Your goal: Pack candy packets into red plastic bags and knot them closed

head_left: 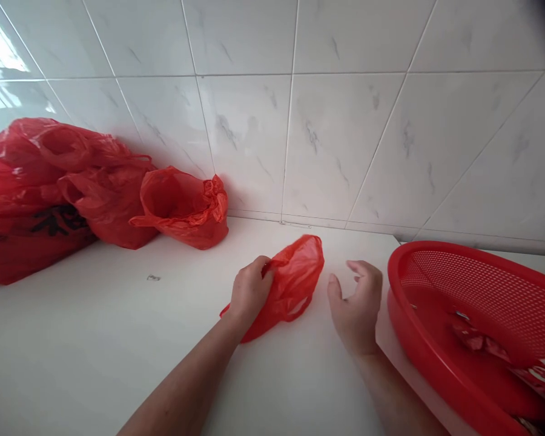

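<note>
A thin red plastic bag [295, 275] lies partly spread on the white tabletop [118, 357], its mouth facing right and one handle loop showing. My left hand [251, 289] is closed on the bag's left side, with the fingers curled over the plastic. To the right of the bag, and apart from it, my right hand [358, 306] is held with thumb and fingers spread and nothing between them. A large red plastic basket [409, 327] stands just right of that hand. Inside it lie a few small packets [479, 342], only partly visible.
Along the tiled wall [245, 133] at the back left sit several red plastic bags. One bag [186, 212] stands with its mouth open; a larger full bag [22, 181] with black print is farther left. A small mark [153, 278] shows on the tabletop.
</note>
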### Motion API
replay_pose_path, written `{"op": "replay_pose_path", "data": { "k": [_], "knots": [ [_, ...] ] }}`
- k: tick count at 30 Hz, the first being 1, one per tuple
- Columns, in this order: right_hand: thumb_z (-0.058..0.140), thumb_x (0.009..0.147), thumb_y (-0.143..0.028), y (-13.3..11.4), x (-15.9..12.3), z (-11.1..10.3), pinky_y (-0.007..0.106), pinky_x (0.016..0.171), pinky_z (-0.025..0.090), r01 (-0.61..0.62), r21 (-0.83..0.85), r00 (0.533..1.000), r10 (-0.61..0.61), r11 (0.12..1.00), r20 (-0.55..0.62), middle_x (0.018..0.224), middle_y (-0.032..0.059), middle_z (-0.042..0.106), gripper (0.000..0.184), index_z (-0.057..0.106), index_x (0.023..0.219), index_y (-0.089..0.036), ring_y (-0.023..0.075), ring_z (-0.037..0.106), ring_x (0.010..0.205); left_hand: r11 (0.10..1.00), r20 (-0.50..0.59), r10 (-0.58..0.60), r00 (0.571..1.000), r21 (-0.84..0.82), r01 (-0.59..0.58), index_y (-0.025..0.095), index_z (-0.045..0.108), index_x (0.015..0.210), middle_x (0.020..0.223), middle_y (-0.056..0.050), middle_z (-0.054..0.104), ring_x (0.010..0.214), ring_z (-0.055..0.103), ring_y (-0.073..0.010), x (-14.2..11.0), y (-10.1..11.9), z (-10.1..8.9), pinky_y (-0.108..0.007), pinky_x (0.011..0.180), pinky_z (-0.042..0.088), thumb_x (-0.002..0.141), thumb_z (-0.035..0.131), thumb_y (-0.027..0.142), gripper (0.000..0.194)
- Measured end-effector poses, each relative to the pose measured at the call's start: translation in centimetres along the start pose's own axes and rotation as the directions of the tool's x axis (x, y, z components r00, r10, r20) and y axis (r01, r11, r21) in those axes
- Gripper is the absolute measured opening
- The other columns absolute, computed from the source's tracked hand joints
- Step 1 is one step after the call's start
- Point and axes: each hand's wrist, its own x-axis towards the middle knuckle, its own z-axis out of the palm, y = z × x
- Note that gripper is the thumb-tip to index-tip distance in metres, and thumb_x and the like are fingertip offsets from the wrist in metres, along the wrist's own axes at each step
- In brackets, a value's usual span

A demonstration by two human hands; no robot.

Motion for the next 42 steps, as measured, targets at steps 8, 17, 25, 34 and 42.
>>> {"op": "replay_pose_path", "data": {
  "k": [8,17,25,34,42],
  "knots": [
    [0.043,0.089,-0.027,-2.8,-3.0,1.4,0.030,0.066,0.045,0.409,-0.097,0.741,-0.269,0.907,0.615,0.093,0.0073,0.064,0.023,0.056,0.107,-0.019,0.0179,0.059,0.076,0.823,0.047,-0.240,0.970,-0.520,0.229,0.018,0.057,0.079,0.071,-0.002,0.064,0.057,0.055,-0.0123,0.9,-0.4,0.1,-0.023,0.054,0.041,0.076,0.055,0.038,0.020],
    [0.050,0.083,-0.036,1.1,-0.6,-0.3,0.028,0.050,0.035,0.233,-0.566,0.785,0.190,0.791,0.589,0.084,0.0083,0.064,0.033,0.056,0.114,-0.026,0.0208,0.058,0.065,0.703,-0.192,-0.456,0.869,-0.676,0.219,0.018,0.052,0.079,0.072,0.001,0.056,0.058,0.051,-0.0104,2.9,-4.3,-1.8,-0.021,0.052,0.040,0.069,0.055,0.029,0.015],
    [0.037,0.087,-0.015,-1.6,-1.3,0.7,0.040,0.078,0.043,0.313,-0.277,0.818,-0.110,0.909,0.565,0.091,0.0091,0.065,0.030,0.066,0.092,-0.022,0.0246,0.056,0.090,0.692,0.071,-0.387,0.920,-0.637,0.340,0.020,0.052,0.074,0.064,0.001,0.057,0.051,0.050,-0.0117,0.9,-1.6,0.3,-0.021,0.044,0.035,0.072,0.057,0.041,0.022],
    [0.048,0.086,-0.028,0.1,-3.1,1.7,0.051,0.103,0.030,0.307,-0.057,0.498,-0.109,0.950,0.861,0.138,0.0102,0.044,0.037,0.055,0.122,-0.023,0.0289,0.035,0.129,0.650,0.118,-0.356,0.927,-0.682,0.337,0.019,0.050,0.072,0.062,0.004,0.051,0.051,0.044,-0.0099,0.5,-1.4,0.4,-0.020,0.045,0.033,0.074,0.055,0.039,0.021],
    [0.048,0.086,-0.021,-5.8,-0.8,-4.0,0.047,0.100,0.038,0.366,-0.037,0.741,-0.267,0.930,0.617,0.130,0.0065,0.050,0.031,0.059,0.115,-0.025,0.0248,0.043,0.122,0.562,0.224,-0.376,0.899,-0.716,0.414,0.018,0.055,0.080,0.066,0.000,0.059,0.056,0.053,-0.0141,1.0,-2.9,0.9,-0.022,0.049,0.039,0.069,0.059,0.041,0.026]
  ]
}}
